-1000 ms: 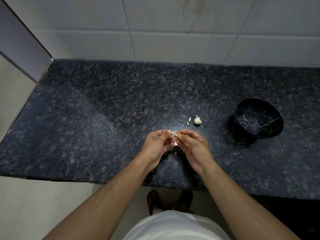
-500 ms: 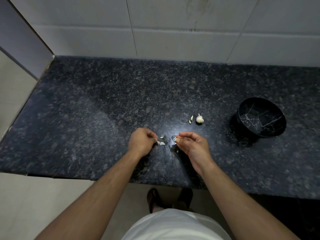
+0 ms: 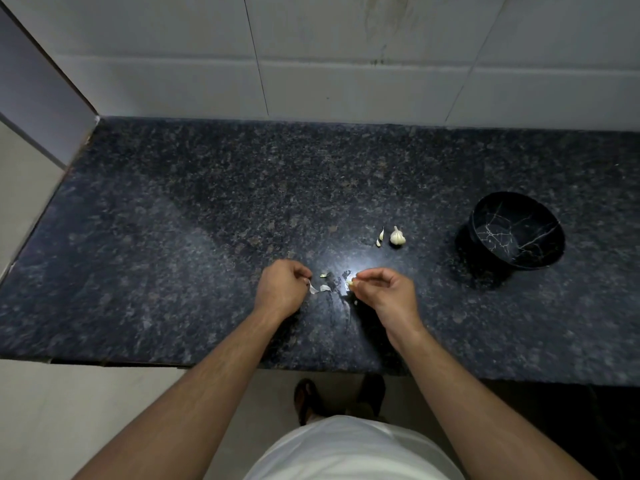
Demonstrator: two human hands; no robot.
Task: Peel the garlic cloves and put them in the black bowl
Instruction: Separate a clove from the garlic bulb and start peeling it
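1. Garlic clove (image 3: 350,282), partly peeled as far as I can tell, is pinched at the fingertips of the right hand (image 3: 384,295), just above the granite counter (image 3: 173,271) near its front edge.
2. Change over the last second: the hands were together on the clove; now they are apart. The left hand (image 3: 282,287) has drawn away leftward with fingers curled, pinching a strip of skin (image 3: 313,288) whose free end rests on the counter.
3. Reading: one strip is off. Whether the clove is fully bare cannot be told at this size.
4. Loose skin scraps (image 3: 325,274) lie between the two hands; one more (image 3: 346,273) lies just beside the right fingertips.
5. Remaining stock: garlic bulb (image 3: 397,236) and a separated clove (image 3: 380,237) just beside it, behind the hands.
6. Black bowl (image 3: 516,230) stands well right of the hands, upright; interior shows only white veining, no cloves visible.
7. Judgement: early in the task. The path from the right hand to the bowl looks unobstructed; scraps are the only clutter.
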